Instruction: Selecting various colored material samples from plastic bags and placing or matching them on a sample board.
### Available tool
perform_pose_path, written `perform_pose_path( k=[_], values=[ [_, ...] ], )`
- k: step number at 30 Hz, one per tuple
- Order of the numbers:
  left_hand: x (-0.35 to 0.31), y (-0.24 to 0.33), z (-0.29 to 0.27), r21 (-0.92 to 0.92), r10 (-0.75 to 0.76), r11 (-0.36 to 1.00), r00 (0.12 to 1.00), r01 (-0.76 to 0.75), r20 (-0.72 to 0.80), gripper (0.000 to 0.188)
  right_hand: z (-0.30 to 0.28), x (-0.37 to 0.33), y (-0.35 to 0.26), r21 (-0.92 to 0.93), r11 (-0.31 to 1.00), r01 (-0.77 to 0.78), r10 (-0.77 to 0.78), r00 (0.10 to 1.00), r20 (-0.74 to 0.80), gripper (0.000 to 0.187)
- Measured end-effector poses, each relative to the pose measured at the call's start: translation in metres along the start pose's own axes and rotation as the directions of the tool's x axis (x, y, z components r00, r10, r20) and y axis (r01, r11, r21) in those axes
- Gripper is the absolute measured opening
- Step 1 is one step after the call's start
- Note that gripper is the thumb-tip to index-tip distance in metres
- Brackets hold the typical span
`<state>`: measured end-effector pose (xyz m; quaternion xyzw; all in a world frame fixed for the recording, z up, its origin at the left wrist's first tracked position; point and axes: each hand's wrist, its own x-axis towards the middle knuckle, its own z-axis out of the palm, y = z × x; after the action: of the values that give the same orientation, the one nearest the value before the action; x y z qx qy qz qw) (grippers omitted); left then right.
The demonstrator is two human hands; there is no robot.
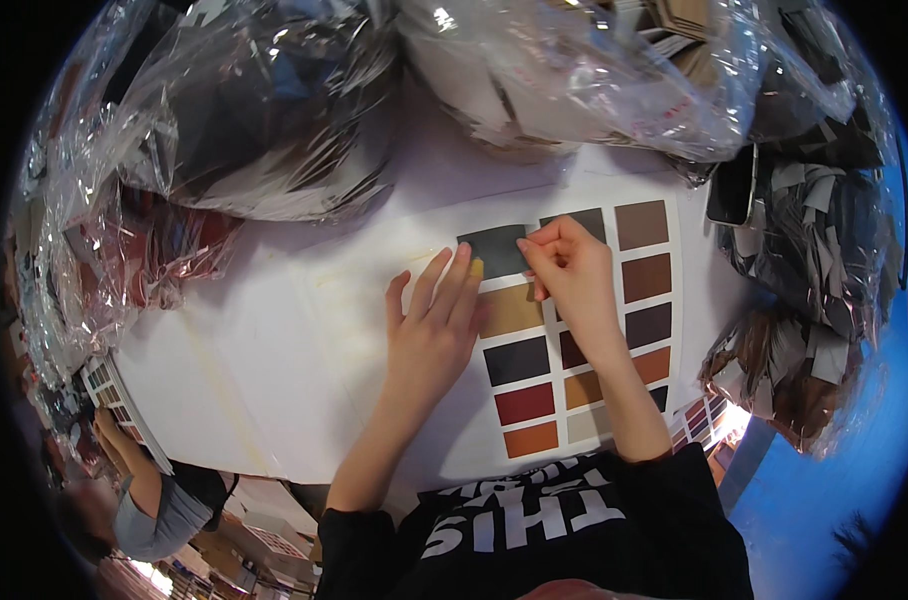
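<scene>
Dark grey swatch (492,250): flat rectangle, matte, at the top left of a white sample card (689,260) lying on the white table (274,330). Right hand (572,270) pinches the swatch's upper right corner between thumb and forefinger, other fingers curled. Left hand (436,325) lies flat, fingers spread lightly, fingertips pressing the swatch's lower left edge.

Card carries rows of similar rectangles: tan swatch (511,310) just below the grey one, then near-black, dark red, orange; browns and rust in the columns to the right.

Clear plastic bags around the table's far edge, crinkled and glossy: left bag (264,110) holds dark sheets, middle bag (574,80) pale and brown cut pieces, right bag (824,240) grey and brown strips.

Another person's hand (109,430) at lower left, beside a second swatch card (109,390).
</scene>
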<state>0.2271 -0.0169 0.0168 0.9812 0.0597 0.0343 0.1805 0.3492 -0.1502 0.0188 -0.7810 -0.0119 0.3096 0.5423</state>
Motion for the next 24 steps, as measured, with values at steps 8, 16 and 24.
perform_pose_path(
  k=[8,16,24],
  values=[
    [0.019,0.012,0.0,-0.066,0.176,0.983,0.979,-0.17,0.1,0.052,-0.022,-0.027,-0.002,-0.374,0.904,0.208,-0.267,0.957,-0.114,0.022],
    [0.049,0.049,-0.012,0.004,0.296,0.955,0.955,-0.296,0.014,0.044,-0.089,-0.116,0.023,-0.361,0.87,0.337,-0.41,0.9,-0.149,0.022],
    [0.168,0.236,-0.069,-0.157,0.669,0.578,0.575,-0.801,-0.471,0.027,-0.152,-0.192,0.023,-0.432,0.733,0.525,-0.655,0.717,-0.238,0.02]
  ],
)
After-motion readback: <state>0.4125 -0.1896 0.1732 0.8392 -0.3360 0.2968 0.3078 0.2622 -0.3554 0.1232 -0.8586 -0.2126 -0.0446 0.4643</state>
